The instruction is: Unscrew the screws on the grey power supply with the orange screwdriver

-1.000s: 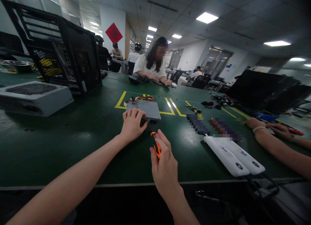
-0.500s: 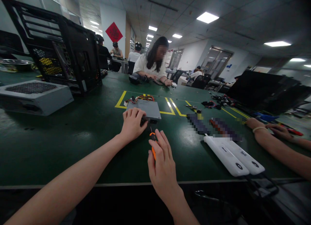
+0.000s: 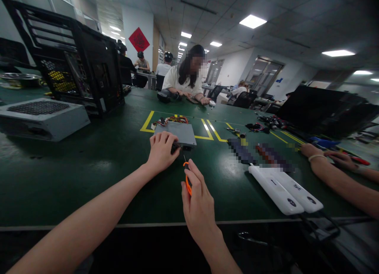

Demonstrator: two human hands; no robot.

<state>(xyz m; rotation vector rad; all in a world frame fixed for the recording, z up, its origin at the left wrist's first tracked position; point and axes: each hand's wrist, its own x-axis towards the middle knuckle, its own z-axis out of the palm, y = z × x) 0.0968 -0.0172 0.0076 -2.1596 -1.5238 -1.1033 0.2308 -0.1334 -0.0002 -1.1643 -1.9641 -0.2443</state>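
Nearest, the right hand point(image 3: 199, 201) had its fingers closed round an orange-and-black screwdriver point(image 3: 188, 186), its thin shaft pointing toward the near side of a grey metal box point(image 3: 182, 132), though whether the tip touched could not be told. The left hand point(image 3: 160, 152) was clamped on the box's near left corner, on the green table point(image 3: 127, 197). Coloured wires point(image 3: 178, 119) lay at the box's far edge, and beyond sat a person in white point(image 3: 175, 79).
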